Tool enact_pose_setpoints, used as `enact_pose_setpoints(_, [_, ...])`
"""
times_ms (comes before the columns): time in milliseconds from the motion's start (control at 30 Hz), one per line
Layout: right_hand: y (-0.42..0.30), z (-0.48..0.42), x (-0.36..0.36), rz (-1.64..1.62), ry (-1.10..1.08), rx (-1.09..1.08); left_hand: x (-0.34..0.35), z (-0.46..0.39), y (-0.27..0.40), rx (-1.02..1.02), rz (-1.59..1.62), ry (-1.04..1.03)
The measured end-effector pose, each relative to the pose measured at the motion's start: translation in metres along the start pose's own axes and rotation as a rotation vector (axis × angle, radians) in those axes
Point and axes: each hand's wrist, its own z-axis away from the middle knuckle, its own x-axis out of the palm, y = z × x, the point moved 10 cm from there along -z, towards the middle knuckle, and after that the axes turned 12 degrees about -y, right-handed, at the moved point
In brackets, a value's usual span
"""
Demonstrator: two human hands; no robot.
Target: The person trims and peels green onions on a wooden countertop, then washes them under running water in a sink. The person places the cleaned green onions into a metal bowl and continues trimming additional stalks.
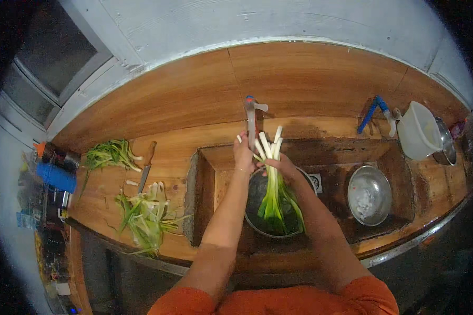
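Over a round metal basin [256,210] in the sink, my right hand [284,165] is closed around a bunch of green onions [275,185]. Their white ends point up toward the faucet [251,118], and the green leaves hang down into the basin. Close beside it, my left hand [243,153] has its fingers pinched on one thin white onion stalk near the faucet's spout. Whether water runs from the spout is hard to tell.
On the wooden counter at left lie trimmed green onions [112,154], a knife [144,177] and a heap of peeled onion leaves [148,222]. A metal bowl [372,214] sits in the sink's right part. A white plastic container [416,132] and a blue-handled tap [383,106] stand at right.
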Motion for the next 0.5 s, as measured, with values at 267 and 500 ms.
enact_pose_setpoints(267, [0.054,-0.003,-0.073,0.033,0.234,0.121,-0.026,0.014,0.037,0.090,-0.165,0.106])
enact_pose_setpoints(500, [0.026,-0.016,-0.018,-0.015,0.160,0.017,-0.028,0.009,-0.029,-0.110,0.014,0.149])
